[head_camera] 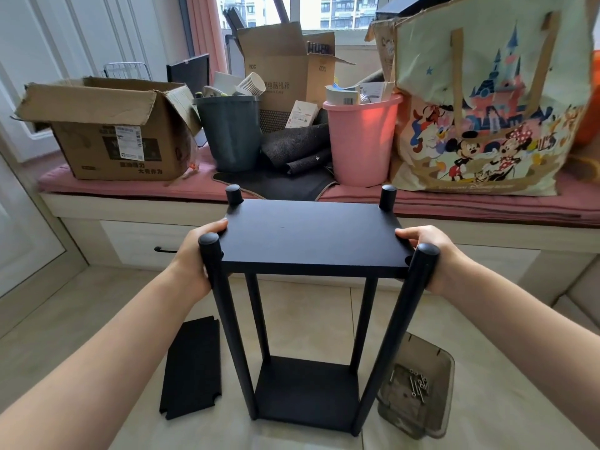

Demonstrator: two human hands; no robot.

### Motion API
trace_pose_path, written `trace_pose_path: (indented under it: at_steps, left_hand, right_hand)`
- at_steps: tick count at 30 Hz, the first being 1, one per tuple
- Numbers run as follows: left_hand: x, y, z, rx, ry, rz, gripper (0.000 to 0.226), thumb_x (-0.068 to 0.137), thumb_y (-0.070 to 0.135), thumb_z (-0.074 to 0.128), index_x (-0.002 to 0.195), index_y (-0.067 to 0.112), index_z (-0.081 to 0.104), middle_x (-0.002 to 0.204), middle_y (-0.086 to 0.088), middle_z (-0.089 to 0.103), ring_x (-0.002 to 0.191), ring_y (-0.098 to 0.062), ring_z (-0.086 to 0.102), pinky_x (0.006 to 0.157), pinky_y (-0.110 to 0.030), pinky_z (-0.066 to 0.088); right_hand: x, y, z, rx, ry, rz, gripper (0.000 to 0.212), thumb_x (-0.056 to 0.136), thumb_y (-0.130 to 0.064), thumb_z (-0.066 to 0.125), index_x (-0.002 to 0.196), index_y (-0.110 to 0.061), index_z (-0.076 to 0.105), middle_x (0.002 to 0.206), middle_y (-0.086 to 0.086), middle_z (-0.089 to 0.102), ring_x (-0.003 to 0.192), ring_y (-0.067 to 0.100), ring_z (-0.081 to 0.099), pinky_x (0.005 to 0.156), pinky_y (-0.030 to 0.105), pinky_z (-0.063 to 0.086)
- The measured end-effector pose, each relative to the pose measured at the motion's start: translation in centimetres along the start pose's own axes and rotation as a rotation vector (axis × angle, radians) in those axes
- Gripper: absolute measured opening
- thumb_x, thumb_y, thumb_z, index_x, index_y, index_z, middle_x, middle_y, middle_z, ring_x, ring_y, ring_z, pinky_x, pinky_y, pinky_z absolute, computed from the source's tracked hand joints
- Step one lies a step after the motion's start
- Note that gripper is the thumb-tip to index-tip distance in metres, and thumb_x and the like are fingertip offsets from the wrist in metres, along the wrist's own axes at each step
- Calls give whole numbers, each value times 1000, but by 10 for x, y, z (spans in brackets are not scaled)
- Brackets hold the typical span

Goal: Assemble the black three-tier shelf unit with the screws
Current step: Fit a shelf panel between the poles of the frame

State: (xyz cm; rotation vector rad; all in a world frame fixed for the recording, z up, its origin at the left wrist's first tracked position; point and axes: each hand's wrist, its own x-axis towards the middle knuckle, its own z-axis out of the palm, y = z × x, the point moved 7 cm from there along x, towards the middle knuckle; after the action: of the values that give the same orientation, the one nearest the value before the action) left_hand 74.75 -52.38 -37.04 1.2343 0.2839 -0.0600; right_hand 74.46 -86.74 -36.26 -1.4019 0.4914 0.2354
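The black shelf unit (311,237) stands upright on the floor, with a top board and a bottom board (305,389) between four round black posts. My left hand (194,258) grips the top board's left edge beside the near left post (227,319). My right hand (428,254) grips its right edge beside the near right post (399,319). A third black board (193,368) with notched corners lies flat on the floor to the left. Several screws (417,383) lie in a translucent grey tray (418,414) on the floor to the right.
A window bench with a pink cushion (130,186) runs across behind the shelf. It carries a cardboard box (107,131), a grey bin (230,131), a pink bin (362,138) and a large cartoon tote bag (487,102). A drawer (143,245) sits under the bench.
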Motion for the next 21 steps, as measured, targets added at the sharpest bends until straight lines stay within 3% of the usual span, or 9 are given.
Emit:
trace_pose_path:
  at_steps: [4, 8, 11, 13, 16, 21]
  left_hand:
    - [0, -2, -2, -6, 4, 14, 26, 94, 39, 58, 87, 18, 73, 71, 2, 73, 57, -14, 70, 51, -21, 50]
    - [1, -2, -2, -13, 0, 24, 40, 94, 38, 58, 66, 20, 80, 71, 2, 74, 57, -14, 70, 51, -20, 51]
    - [0, 0, -2, -20, 4, 16, 31, 94, 37, 58, 79, 18, 76, 71, 0, 74, 56, -15, 70, 48, -19, 52]
    - [2, 0, -3, -12, 1, 12, 27, 94, 38, 59, 86, 17, 72, 71, 0, 73, 56, -15, 70, 48, -19, 52]
    - [4, -1, -3, -11, -9, 11, 26, 94, 38, 58, 89, 16, 71, 71, 0, 73, 56, -14, 70, 46, -20, 51]
    - [4, -3, -2, -29, -38, -3, 27, 96, 37, 56, 95, 15, 71, 74, 0, 74, 58, -15, 70, 46, -19, 51]
  right_hand:
    - [-1, 5, 0, 57, -6, -63, 21, 97, -24, 52, 84, -10, 61, 59, 0, 68, 52, 17, 63, 57, 27, 47]
    - [-6, 6, -2, 67, -59, -90, 23, 96, -25, 52, 83, -9, 61, 57, 0, 69, 47, 14, 66, 54, 26, 49]
    - [-11, 5, -6, 39, -68, -84, 22, 95, -28, 53, 87, -9, 61, 59, 2, 69, 53, 17, 67, 60, 31, 52]
    - [-18, 5, -9, 43, -87, -74, 26, 92, -32, 55, 92, -8, 65, 71, 6, 71, 62, 20, 69, 67, 34, 57]
    - [-27, 7, -11, 46, -116, -102, 45, 90, -46, 55, 97, -4, 70, 94, 13, 74, 78, 27, 74, 75, 40, 59]
    - [-36, 4, -11, 87, -43, -217, 73, 88, -68, 48, 97, 1, 71, 104, 20, 74, 94, 34, 72, 81, 45, 58]
